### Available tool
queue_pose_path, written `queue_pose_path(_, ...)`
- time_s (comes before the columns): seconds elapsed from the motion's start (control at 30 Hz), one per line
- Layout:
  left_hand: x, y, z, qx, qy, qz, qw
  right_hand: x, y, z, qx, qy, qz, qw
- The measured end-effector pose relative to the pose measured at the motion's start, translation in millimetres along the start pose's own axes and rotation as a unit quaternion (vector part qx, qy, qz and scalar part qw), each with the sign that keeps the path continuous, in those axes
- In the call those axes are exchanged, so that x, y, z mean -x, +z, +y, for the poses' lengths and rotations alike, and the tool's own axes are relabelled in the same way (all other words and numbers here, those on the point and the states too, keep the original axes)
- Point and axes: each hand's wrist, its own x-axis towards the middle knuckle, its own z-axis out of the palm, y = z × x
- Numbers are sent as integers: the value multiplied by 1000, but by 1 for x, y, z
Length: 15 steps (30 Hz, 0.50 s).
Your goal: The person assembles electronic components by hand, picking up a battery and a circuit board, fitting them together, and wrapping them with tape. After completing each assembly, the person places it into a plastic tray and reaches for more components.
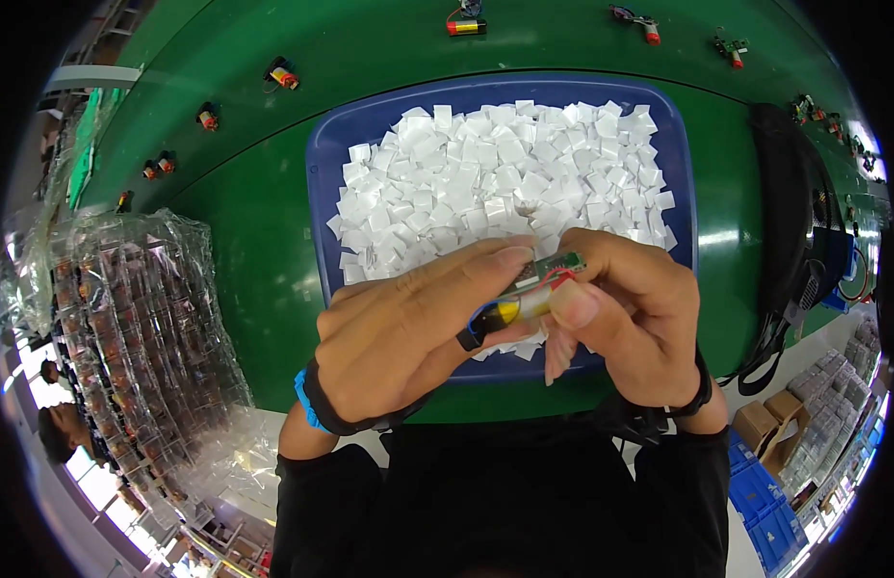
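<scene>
Both hands meet over the near part of a blue tray (686,164) heaped with small white square pieces (509,154). Between them is a cylindrical battery (531,307) with yellow and black bands, joined by red wires to a small green circuit board (565,262). My left hand (408,313) is closed around the left end of this assembly, its thumb and fingers over the board and battery. My right hand (630,313) pinches the other end, thumb against the battery near the red wires. Part of the assembly is hidden behind the fingers.
Similar battery assemblies lie on the green table, such as one at the back (466,27) and one at the left (283,75). Stacked clear plastic trays (143,318) stand at the left. A black bag (793,222) sits at the right; blue crates (760,491) are below it.
</scene>
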Motion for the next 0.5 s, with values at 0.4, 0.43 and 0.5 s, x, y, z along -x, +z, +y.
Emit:
queue_pose_path(0.4, -1, 2, 4, -2, 12, 24, 1000, -2, -6, -3, 59, 21, -11, 998)
queue_pose_path(0.43, -1, 3, 5, 103, -41, 29, 993, -4, -11, -3, 138, -47, -31, 989)
queue_pose_path(0.5, -2, 2, 6, 205, -92, 33, 974, -4, -11, -5, 215, -116, -52, 968)
